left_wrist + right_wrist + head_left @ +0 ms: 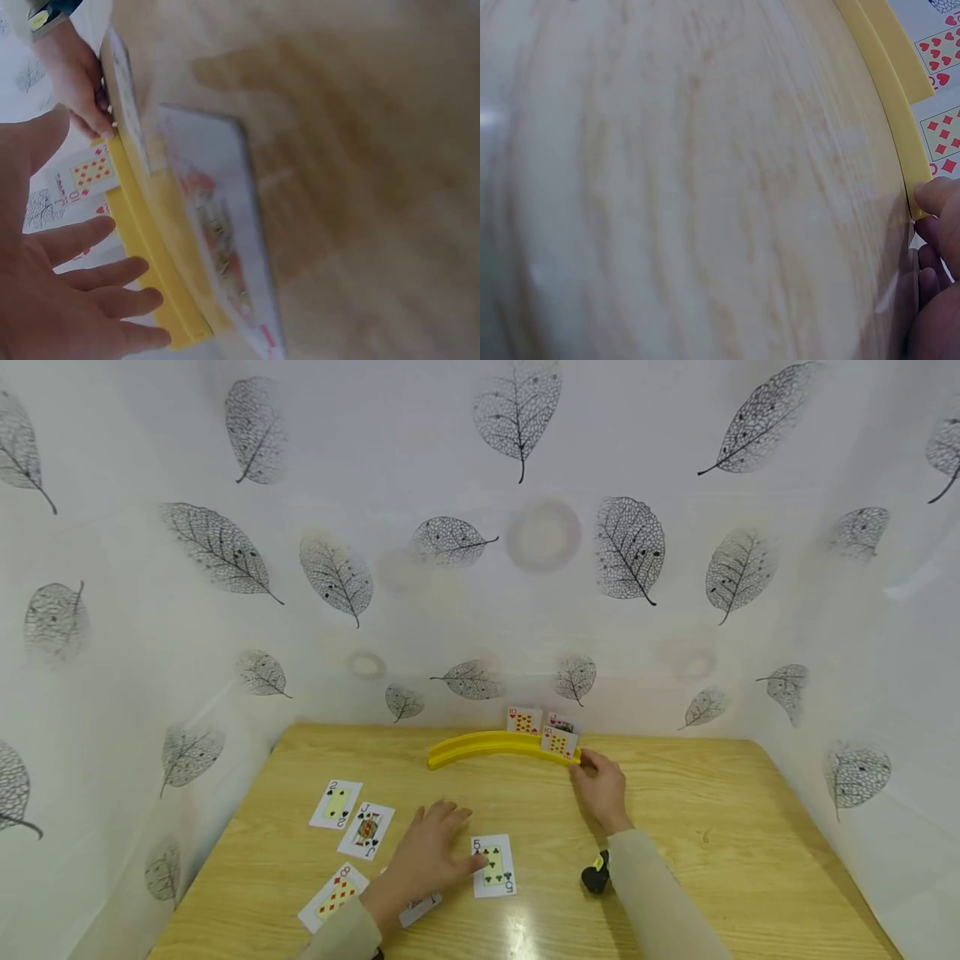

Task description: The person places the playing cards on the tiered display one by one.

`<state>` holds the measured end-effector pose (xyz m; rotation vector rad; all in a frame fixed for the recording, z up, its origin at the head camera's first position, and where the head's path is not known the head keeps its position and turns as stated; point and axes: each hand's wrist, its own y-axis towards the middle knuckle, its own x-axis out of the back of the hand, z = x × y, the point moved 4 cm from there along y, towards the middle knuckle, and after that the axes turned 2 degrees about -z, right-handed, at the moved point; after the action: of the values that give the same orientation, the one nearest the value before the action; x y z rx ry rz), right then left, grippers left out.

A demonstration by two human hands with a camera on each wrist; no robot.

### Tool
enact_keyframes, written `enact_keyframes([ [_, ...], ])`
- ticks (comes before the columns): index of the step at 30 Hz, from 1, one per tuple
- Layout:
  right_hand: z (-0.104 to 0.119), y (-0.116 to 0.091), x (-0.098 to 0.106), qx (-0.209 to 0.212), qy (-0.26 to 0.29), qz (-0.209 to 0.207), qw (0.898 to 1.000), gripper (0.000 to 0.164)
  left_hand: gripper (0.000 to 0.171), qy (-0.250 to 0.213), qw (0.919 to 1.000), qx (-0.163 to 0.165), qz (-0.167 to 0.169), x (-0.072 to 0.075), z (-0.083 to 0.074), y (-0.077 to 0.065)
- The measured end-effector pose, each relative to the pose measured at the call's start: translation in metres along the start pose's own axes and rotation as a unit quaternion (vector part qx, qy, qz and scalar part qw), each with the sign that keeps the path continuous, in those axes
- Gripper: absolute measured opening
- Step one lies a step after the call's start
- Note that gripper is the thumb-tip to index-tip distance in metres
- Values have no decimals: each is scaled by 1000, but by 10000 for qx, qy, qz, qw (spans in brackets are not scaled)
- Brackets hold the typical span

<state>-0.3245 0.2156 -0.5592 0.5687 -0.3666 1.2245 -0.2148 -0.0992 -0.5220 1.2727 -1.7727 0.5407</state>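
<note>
From the head view: the right hand [602,787] grips the near-right end of a yellow card holder [467,747]. The holder's long side stretches leftward from that hand in a shallow curve, bowed away from the person. Just left of the right hand, the ten of diamonds [559,742] stands in the holder; behind it is a jack [567,720], and further left the ten of hearts [524,720]. The left hand [431,856] grasps nothing, its fingers loosely spread over the tabletop [712,827], apart from the holder, which lies ahead and to its right. The right hand is the nearer one to the holder. The five of clubs [497,875] is right beside the left hand, whose thumb overlaps its edge. A picture card [420,907] is partly covered below that hand; left of it are a black two [335,804], a black jack [366,832] and the eight of diamonds [335,895].

From the left wrist: the left palm shows, fingers parted and free; whether it touches anything is unclear.

From the right wrist: the thumb presses the holder's end, other fingers curled beneath, with both tens above the hand.
</note>
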Motion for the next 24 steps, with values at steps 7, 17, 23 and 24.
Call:
enact_keyframes([
  [7, -1, 0, 0, 4, -10, -23, 10000, 43, 92, 717, 9973, 62, 142, -10, -1, -14],
  [17, -1, 0, 0, -31, 24, 57, 10000, 43, 106, 1006, 9921, 178, 732, -19, 1, -20],
  [23, -1, 1, -1, 66, 27, -5, 10000, 42, 106, 947, 9921, 214, 796, -18, -1, -22],
  [24, -1, 1, -1, 56, 25, -13, 10000, 42, 107, 946, 9921, 211, 803, -18, -1, -22],
])
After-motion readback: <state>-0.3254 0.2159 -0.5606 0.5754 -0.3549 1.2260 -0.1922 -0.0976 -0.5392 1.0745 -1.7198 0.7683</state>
